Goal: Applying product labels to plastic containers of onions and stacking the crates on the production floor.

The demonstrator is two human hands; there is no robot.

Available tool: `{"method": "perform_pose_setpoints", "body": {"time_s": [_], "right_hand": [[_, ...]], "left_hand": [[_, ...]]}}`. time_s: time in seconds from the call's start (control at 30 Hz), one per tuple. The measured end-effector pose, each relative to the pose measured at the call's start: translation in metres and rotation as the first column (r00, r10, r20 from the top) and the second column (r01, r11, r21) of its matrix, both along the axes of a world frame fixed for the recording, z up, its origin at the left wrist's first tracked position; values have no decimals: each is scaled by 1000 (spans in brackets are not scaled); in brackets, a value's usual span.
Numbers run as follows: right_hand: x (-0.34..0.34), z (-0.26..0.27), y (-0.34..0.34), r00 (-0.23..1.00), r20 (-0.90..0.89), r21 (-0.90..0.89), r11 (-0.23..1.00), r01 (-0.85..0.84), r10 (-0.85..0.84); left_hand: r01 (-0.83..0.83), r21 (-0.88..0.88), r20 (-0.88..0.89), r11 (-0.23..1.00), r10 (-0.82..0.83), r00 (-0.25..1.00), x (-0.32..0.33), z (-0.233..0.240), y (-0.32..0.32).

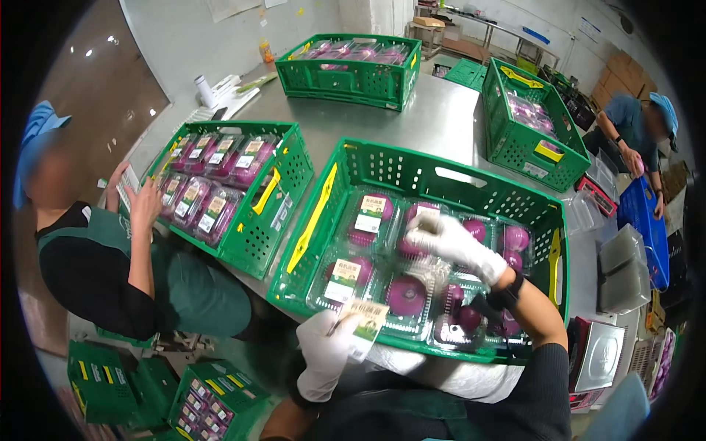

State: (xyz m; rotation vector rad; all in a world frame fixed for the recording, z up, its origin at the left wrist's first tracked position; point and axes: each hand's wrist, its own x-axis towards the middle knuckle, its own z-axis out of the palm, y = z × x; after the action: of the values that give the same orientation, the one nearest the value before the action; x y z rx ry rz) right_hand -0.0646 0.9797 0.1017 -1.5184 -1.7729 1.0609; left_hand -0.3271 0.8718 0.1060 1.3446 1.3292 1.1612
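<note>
My left hand point(326, 346), in a white glove, holds a stack of printed labels point(364, 325) in front of the near wall of a green plastic crate point(419, 165). In the crate sit clear plastic clamshell packs of purple onions. My right hand point(455, 242), also gloved and slightly blurred, is over a back-row pack point(411, 220), its fingers bent at a label point(428, 209). Whether those fingers grip the label cannot be seen. Two packs at the left, a back one point(370, 218) and a front one point(343, 281), bear labels. No label shows on a front-middle pack point(407, 297).
Left, a co-worker point(105, 259) holds labels beside a crate point(265, 220) of labelled packs. Two more crates, one at the back point(347, 82) and one at the back right point(535, 138), stand on the metal table point(441, 110). Clear trays point(623, 270) and a scale point(598, 355) lie right.
</note>
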Motion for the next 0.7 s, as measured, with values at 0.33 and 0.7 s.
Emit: {"method": "perform_pose_setpoints", "body": {"time_s": [0.33, 0.7], "right_hand": [[-51, 67, -91, 938, 75, 463, 821, -334, 339], [-5, -76, -48, 942, 305, -123, 987, -107, 140]], "left_hand": [[296, 418, -273, 859, -192, 943, -4, 30, 2], [413, -198, 467, 889, -285, 837, -31, 5, -41]]}}
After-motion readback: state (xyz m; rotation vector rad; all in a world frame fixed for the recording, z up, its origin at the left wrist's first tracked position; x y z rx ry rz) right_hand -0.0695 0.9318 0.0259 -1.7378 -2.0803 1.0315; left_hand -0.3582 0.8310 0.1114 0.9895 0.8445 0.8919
